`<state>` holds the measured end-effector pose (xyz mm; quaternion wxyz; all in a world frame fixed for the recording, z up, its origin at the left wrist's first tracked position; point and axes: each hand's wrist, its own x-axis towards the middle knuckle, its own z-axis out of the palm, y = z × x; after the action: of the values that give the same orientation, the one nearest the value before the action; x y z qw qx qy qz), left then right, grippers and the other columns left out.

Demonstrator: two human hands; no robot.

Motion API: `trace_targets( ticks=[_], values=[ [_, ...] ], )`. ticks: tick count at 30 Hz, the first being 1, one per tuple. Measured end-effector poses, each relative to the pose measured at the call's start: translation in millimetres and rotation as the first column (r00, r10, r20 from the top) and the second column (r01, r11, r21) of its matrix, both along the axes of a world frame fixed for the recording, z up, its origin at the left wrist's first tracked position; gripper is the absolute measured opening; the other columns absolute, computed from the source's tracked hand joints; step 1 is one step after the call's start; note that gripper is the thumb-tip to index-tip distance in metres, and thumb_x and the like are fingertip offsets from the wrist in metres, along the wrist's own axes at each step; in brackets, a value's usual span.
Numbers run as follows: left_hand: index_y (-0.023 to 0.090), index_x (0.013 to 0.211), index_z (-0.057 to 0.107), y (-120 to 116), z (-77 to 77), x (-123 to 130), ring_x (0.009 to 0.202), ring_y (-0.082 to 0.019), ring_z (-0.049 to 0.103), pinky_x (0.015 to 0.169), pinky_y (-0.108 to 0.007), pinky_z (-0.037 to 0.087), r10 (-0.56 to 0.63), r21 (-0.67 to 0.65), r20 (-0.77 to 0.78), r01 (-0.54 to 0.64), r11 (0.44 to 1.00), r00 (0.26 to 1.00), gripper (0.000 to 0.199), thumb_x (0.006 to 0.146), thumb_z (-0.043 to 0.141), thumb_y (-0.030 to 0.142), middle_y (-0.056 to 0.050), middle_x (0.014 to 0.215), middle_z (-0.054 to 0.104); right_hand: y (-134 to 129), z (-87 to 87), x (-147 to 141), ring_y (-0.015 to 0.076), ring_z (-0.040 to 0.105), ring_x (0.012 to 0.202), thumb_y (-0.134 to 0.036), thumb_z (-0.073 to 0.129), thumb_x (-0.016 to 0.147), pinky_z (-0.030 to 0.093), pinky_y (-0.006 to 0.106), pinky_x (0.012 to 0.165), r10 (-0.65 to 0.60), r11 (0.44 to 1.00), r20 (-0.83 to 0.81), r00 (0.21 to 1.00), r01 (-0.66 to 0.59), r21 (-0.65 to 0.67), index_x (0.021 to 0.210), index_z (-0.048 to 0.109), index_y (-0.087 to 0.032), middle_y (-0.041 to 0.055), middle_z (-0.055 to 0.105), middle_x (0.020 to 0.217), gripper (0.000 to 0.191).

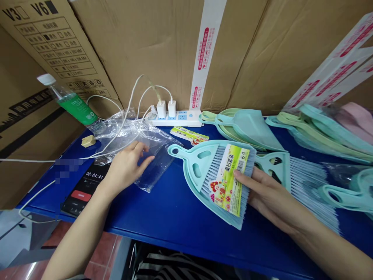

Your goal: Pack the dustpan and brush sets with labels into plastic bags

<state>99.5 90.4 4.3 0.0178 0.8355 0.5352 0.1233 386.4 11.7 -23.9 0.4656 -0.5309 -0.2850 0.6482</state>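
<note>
My right hand [271, 196] grips a mint-green dustpan [201, 153] with a small brush [217, 155] nested in it. My thumb presses on a printed label card [230, 179] lying over the bristles, and the other fingers go behind the set. Over the clear plastic bags [159, 149] is my left hand [128, 163], its thumb and forefinger apart and nothing visible between them. Whether its fingertips touch the plastic I cannot tell. Another label card [189, 135] lies on the blue table [163, 210] behind the held set.
Dustpans [252, 124] and a loose brush [311, 186] lie to the right, beside bagged sets [329, 132]. At the back is a power strip [180, 118] with white cables. A phone [84, 190] and a bottle [72, 103] are on the left. Cardboard boxes [163, 46] wall the back.
</note>
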Motion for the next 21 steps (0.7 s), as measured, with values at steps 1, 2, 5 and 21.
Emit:
trace_targets(
  ticks=[1,2,5,21],
  values=[
    [0.017,0.091,0.056,1,-1.6,1,0.069,-0.020,0.064,0.062,-0.030,0.049,0.047,0.012,-0.091,-0.046,0.999,0.995,0.020,0.088,0.055,0.037,-0.007,0.086,0.066,0,-0.5,1,0.0279,0.067,0.105,-0.049,0.083,0.063,0.052,0.046,0.096,0.009,1.000,-0.002,1.000,-0.009,-0.002,0.107,0.063,-0.027,0.0046,0.072,0.113,0.053],
    [0.017,0.093,0.056,1,-3.3,2,0.073,-0.022,0.066,0.062,-0.031,0.049,0.075,0.000,-0.175,-0.076,0.997,0.982,0.021,0.087,0.056,0.038,-0.008,0.089,0.066,-1,-1.0,1,0.0277,0.066,0.106,-0.048,0.082,0.065,0.052,0.046,0.096,0.020,1.000,-0.002,1.000,-0.020,-0.004,0.107,0.063,-0.028,0.0043,0.072,0.114,0.051],
    [0.017,0.090,0.056,0,-6.9,9,0.075,-0.024,0.068,0.061,-0.031,0.047,0.090,-0.072,-0.339,-0.121,0.990,0.937,0.015,0.090,0.051,0.031,-0.009,0.090,0.067,-2,-1.8,1,0.0271,0.066,0.106,-0.048,0.080,0.069,0.052,0.045,0.096,0.050,0.999,0.006,0.999,-0.050,-0.006,0.107,0.064,-0.029,0.0034,0.072,0.113,0.046],
    [0.020,0.079,0.053,-11,-10.3,16,0.046,-0.008,0.041,0.050,-0.021,0.034,-0.176,-0.275,0.349,0.280,0.920,0.920,0.019,0.092,0.043,0.030,0.008,0.055,0.047,-2,-3.0,-8,0.0274,0.069,0.097,-0.054,0.084,0.058,0.054,0.044,0.091,0.059,0.998,0.013,0.998,-0.059,-0.016,0.097,0.070,-0.027,0.0045,0.075,0.100,0.050]
  ],
)
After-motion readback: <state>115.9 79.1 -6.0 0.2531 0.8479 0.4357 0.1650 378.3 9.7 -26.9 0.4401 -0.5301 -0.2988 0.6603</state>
